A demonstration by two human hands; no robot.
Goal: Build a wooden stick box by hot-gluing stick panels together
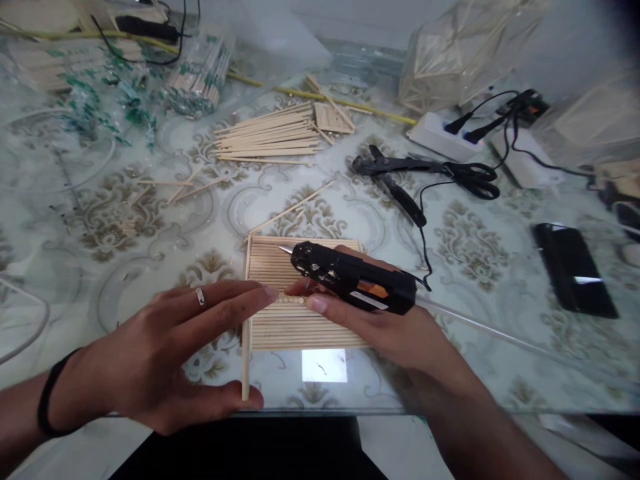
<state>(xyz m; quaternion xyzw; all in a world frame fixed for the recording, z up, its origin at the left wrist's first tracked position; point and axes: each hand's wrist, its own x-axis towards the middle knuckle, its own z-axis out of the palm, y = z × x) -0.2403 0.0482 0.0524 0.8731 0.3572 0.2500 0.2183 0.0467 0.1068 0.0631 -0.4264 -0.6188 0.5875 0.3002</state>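
A flat panel of thin wooden sticks laid side by side [310, 330] rests near the table's front edge. My left hand [170, 347] is at its left side, with a wooden stick [245, 363] held at its near end by my thumb. My left fingertips reach over the panel to a short row of small round pale wooden pieces [291, 300]. Gripped in my right hand [395, 333] is a black hot glue gun [355, 277], its metal tip pointing left above the panel. A clear glue stick [480, 325] extends from its back. My right thumb and fingertips are beside the round pieces.
Behind the panel lie a heap of loose sticks [270, 133], a pair of black-handled cutters [390, 173] and scattered single sticks. A white power strip [445, 137] with plugged cords stands at the back right. A black phone [575, 270] lies on the right. Wrapped stick bundles [197, 73] sit back left.
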